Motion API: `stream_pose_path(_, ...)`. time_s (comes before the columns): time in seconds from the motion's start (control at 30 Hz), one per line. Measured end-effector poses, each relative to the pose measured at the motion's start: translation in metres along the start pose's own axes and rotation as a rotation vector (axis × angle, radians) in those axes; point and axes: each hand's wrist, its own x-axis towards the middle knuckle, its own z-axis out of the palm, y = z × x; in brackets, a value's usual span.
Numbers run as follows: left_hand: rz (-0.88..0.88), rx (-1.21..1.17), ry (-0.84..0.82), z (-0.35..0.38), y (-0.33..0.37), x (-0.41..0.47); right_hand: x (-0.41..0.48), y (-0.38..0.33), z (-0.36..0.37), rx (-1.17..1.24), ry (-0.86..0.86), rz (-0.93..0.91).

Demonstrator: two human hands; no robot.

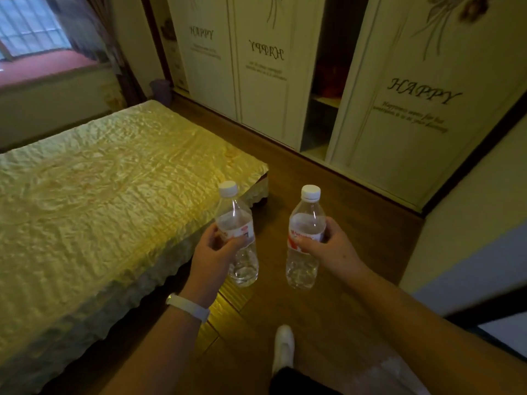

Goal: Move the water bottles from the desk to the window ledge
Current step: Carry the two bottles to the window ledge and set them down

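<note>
I see through one camera, worn on the person's head. It looks forward and down, close above the left hand [211, 250] and right hand [334, 246]. The bed [99, 195] is on its left, the wardrobe [413, 115] ahead, the window [28, 27] far up left.

Wardrobe doors [422, 109]: "HAPPY"; small print & labels on bottles [305, 238] unreadable.

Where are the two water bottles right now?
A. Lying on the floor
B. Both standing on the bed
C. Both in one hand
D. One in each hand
D: the left hand grips one water bottle and the right hand grips the other bottle, both upright above the wooden floor.
</note>
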Motion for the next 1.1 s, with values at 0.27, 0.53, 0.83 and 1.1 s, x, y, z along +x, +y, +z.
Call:
stream_pose_path(0.27, -0.055, 0.015, 0.039, 0.01, -0.007, 0.121, 0.139, 0.01, 0.002, 0.062, 0.032, 0.005)
stream_pose_path(0.53, -0.07, 0.024, 0.028, 0.042, 0.013, 0.248, 0.266, -0.017, -0.029, 0.122, 0.04, 0.012)
stream_pose_path(0.83, -0.019, 0.108, -0.107, 0.089, 0.031, 0.369, 0.364, -0.025, -0.064, 0.16, 0.124, 0.04)
stream_pose_path(1.1, -0.013, 0.108, -0.2, 0.115, 0.031, 0.526, 0.494, -0.033, -0.078, 0.17, 0.295, 0.098)
